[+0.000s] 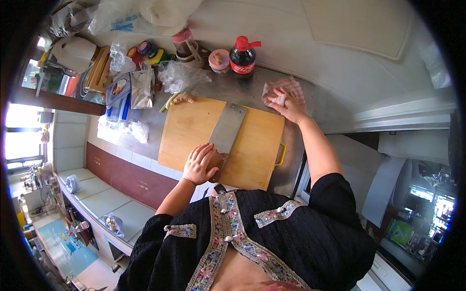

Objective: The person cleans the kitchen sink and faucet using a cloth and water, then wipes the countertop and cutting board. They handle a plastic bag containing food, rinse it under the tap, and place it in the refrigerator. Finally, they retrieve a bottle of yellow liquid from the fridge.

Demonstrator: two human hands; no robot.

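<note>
On a wooden cutting board (189, 127) lies a cleaver (228, 125), its broad steel blade pointing away from me. My left hand (199, 163) rests palm down at the board's near edge, over a rounded brownish thing (215, 160) beside the cleaver's handle. The palm hides most of that thing, and whether the fingers grip it is unclear. Beyond the board's far right corner, my right hand (287, 105) presses on a crumpled pink checked cloth (293, 87) on the metal counter, its fingers bunching the fabric. A piece of ginger (184, 97) touches the board's far left corner, with a green stalk (167, 103) beside it.
A cola bottle (243, 60) and a pink-lidded jar (219, 61) stand along the wall. Plastic bags (182, 76) and lidded plastic boxes (118, 94) crowd the left. A yellow handle (281, 154) juts from the board's right side. A wall edge (382, 118) borders the right.
</note>
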